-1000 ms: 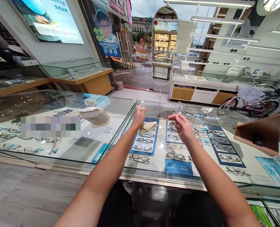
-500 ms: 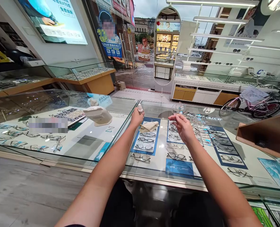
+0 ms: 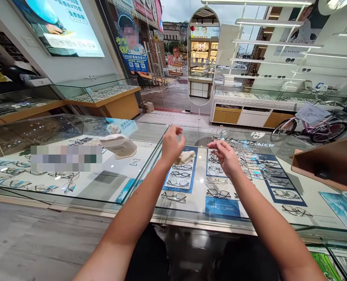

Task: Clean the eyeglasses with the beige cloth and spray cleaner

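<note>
My left hand (image 3: 172, 146) is raised over the glass counter (image 3: 150, 169), its fingers curled and its back towards me; whatever is inside it is hidden. To its right, my right hand (image 3: 226, 156) pinches a thin-framed pair of eyeglasses, which blurs into the frames behind. A beige cloth (image 3: 187, 157) lies just right of and below my left hand. Beneath my hands, rows of eyeglasses (image 3: 177, 183) rest on white and blue panels. A white curved device (image 3: 120, 145) stands left of my left hand.
More eyeglasses (image 3: 29, 183) fill the left part of the counter. A brown wooden box-like stand (image 3: 319, 168) is at the right. Beyond the counter are an oval mirror (image 3: 203, 58), a pink bicycle (image 3: 314, 127) and another display case (image 3: 243, 115).
My left hand has turned and risen slightly, and the small white bottle visible in it before is now out of sight. My right hand keeps its pinch almost unmoved. The view has shifted slightly.
</note>
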Demonstrator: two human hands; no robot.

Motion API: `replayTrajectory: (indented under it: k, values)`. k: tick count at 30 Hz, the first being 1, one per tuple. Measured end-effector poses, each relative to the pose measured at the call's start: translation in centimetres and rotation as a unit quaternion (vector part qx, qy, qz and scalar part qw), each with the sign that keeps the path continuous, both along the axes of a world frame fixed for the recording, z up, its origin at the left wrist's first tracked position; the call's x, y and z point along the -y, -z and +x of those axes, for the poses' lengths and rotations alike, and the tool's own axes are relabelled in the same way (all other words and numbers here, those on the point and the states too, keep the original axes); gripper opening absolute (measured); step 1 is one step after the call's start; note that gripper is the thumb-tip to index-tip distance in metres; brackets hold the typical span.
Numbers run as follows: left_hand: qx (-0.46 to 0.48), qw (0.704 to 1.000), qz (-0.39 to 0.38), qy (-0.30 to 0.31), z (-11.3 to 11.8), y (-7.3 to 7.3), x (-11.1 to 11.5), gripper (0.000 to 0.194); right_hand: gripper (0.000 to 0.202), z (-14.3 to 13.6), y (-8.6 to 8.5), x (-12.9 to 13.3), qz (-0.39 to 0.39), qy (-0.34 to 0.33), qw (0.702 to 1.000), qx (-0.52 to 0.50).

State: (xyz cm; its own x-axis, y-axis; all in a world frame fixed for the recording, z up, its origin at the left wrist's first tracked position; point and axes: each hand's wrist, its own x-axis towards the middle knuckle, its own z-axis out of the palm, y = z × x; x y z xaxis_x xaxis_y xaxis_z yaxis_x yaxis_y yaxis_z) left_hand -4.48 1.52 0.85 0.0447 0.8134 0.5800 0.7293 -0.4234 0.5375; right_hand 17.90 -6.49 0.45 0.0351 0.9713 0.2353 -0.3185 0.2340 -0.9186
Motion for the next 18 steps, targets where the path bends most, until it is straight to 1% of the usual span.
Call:
replayTrajectory:
  k: [1, 2, 4, 5, 6, 8, 10, 12, 14, 16, 17, 18]
  values:
    - [-0.055, 0.997, -0.049, 0.039, 0.3, -0.1, 0.5, 0.023, 0.030, 0.0, 0.0, 0.0, 0.001, 0.000, 1.000, -0.002]
    - [-0.108, 0.988, -0.094, 0.050, 0.6, 0.1, 0.8, 0.026, 0.029, 0.0, 0.0, 0.0, 0.001, 0.000, 1.000, -0.003]
    - [-0.194, 0.966, -0.166, 0.038, 0.9, 1.1, 1.0, 0.042, 0.029, 0.0, -0.1, 0.0, -0.001, 0.001, 1.000, -0.003]
    - [-0.218, 0.957, -0.191, 0.031, 1.1, 1.7, 0.8, 0.045, 0.029, 0.0, -0.1, -0.1, -0.001, 0.002, 1.000, -0.001]
    - [-0.233, 0.949, -0.211, 0.031, 1.1, 2.2, 0.6, 0.042, 0.030, 0.0, -0.1, -0.1, -0.001, 0.003, 1.000, 0.002]
    - [-0.238, 0.940, -0.241, 0.039, 1.1, 3.1, 0.0, 0.024, 0.030, 0.0, -0.1, -0.1, -0.001, 0.006, 1.000, 0.005]
    - [-0.233, 0.939, -0.251, 0.043, 1.0, 3.4, -0.4, 0.011, 0.029, 0.0, -0.1, -0.1, -0.001, 0.009, 1.000, 0.005]
    - [-0.214, 0.945, -0.244, 0.045, 0.8, 3.3, -0.8, 0.014, 0.029, 0.0, 0.0, -0.1, -0.003, 0.009, 1.000, 0.003]
    - [-0.159, 0.958, -0.229, 0.063, 0.7, 3.0, -1.0, 0.022, 0.029, 0.0, -0.1, -0.1, -0.004, 0.006, 1.000, -0.001]
    - [-0.062, 0.964, -0.232, 0.115, 0.8, 2.6, -1.0, 0.030, 0.027, 0.0, -0.1, -0.1, -0.003, 0.004, 1.000, -0.005]
    - [-0.003, 0.956, -0.249, 0.155, 0.8, 2.4, -1.0, 0.035, 0.027, 0.1, -0.1, -0.1, -0.003, 0.005, 1.000, -0.006]
    - [0.055, 0.939, -0.275, 0.199, 0.9, 2.2, -0.9, 0.040, 0.027, 0.1, -0.1, -0.1, -0.002, 0.007, 1.000, -0.005]
